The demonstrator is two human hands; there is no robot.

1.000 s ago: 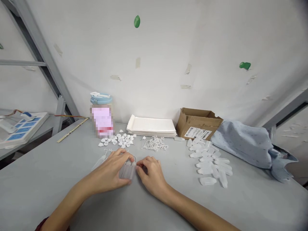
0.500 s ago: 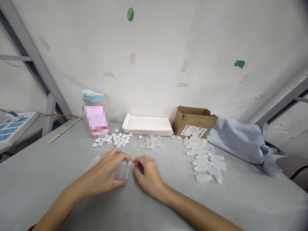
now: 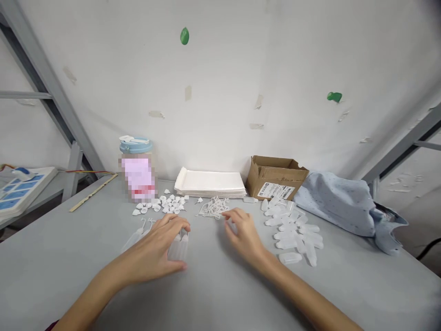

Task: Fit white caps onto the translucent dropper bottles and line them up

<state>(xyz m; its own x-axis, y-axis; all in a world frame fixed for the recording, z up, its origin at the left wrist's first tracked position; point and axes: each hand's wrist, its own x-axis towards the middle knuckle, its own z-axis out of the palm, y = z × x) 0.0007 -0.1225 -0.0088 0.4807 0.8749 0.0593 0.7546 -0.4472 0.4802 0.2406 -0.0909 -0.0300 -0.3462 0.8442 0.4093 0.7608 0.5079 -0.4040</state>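
My left hand point(image 3: 155, 253) is spread over a row of clear plastic bottles point(image 3: 178, 249), its thumb and fingers apart around them; the bottles are partly hidden. Further left, more clear bottles point(image 3: 132, 239) with thin hooked tips lie beside that hand. My right hand point(image 3: 243, 232) reaches to the near edge of a tangle of white loops point(image 3: 213, 207), fingertips bent together at the strands. Whether it grips one is too small to tell. White caps point(image 3: 168, 202) are scattered behind my left hand. Several clear bottles point(image 3: 289, 230) lie in a pile on the right.
On the grey table point(image 3: 206, 294), a stack of white trays point(image 3: 212, 181) and an open cardboard box point(image 3: 275, 177) stand at the back. A blue-lidded tub point(image 3: 138, 172) is back left, a blue cloth point(image 3: 337, 202) right, a wooden strip point(image 3: 93, 193) far left.
My right hand has moved right and away from the bottles to the white loops. My left hand stays around the bottles, its fingers slightly wider. The view has tilted up a little.
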